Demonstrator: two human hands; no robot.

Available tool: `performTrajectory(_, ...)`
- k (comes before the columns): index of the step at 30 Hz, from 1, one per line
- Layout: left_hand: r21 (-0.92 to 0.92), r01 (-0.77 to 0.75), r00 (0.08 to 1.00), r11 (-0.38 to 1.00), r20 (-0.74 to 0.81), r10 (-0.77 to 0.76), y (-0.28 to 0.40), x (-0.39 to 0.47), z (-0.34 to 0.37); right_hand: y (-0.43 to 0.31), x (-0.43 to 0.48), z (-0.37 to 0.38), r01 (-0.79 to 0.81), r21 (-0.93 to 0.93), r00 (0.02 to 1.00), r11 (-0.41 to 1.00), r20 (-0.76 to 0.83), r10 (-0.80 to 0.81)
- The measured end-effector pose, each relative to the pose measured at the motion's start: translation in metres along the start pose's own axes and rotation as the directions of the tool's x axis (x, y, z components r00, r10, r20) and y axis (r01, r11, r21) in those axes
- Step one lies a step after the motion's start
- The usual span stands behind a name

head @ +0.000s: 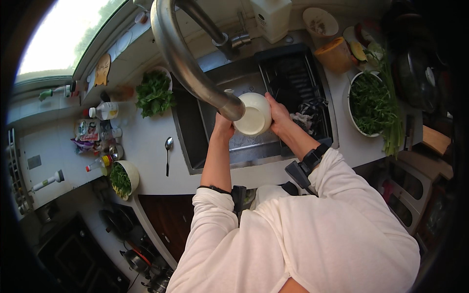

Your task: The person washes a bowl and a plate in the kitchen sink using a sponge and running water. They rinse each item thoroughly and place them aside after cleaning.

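Observation:
Over the steel sink (243, 154), a white bowl (253, 119) is held tilted, its round base facing up towards the camera. My left hand (224, 125) grips its left side, partly hidden behind the spout of the steel faucet (183, 62). On the bowl's right side, my right hand (278, 113) is closed around the wall with the thumb near the top. Wet-looking steel shows beneath the bowl. A black drain basket (289, 69) fills the right part of the sink, with a crumpled cloth-like item (302, 121) near my right wrist.
Left of the sink lie a metal spoon (168, 155), a bowl of chopped greens (132, 175) and leafy greens (155, 93). Several bottles stand farther left. At the right are a large bowl of greens (370, 104) and a cut squash (334, 55). A white jug (273, 22) stands behind the sink.

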State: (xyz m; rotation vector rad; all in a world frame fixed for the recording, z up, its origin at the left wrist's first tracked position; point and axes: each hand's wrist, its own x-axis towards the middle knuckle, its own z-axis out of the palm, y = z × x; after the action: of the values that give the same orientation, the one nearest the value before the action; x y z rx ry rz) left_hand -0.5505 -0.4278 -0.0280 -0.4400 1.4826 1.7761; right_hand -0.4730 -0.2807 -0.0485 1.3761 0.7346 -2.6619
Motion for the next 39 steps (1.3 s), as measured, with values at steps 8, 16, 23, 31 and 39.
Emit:
performTrajectory(8, -0.506, -0.104, 0.971, 0.856, 0.134, 0.197, -0.014, -0.043, 0.006, -0.008, 0.013, 0.01, -0.091, 0.058, 0.984, 0.994, 0.159, 0.081)
performTrajectory(16, -0.399, -0.162, 0.896, 0.903, 0.323, 0.304, 0.003, -0.065, -0.006, 0.014, -0.012, 0.003, -0.036, -0.156, 0.906, 0.987, 0.412, 0.098)
performTrajectory(23, 0.825, -0.428, 0.885, 0.368, 0.302, 0.354, -0.017, -0.084, 0.013, 0.007, -0.007, -0.007, -0.305, -0.086, 0.902, 0.948, 0.293, 0.317)
performTrajectory(31, 0.802, -0.514, 0.816, -0.305, 0.566, 0.115, -0.026, -0.083, 0.008, 0.02, -0.032, -0.014, -0.101, -0.139, 0.933, 0.985, 0.332, 0.142)
performTrajectory(39, 0.78, -0.514, 0.846, 0.356, 0.529, 0.063, -0.037, -0.08, 0.028, -0.005, -0.036, -0.018, 0.07, -0.325, 0.931, 0.943, 0.361, 0.055)
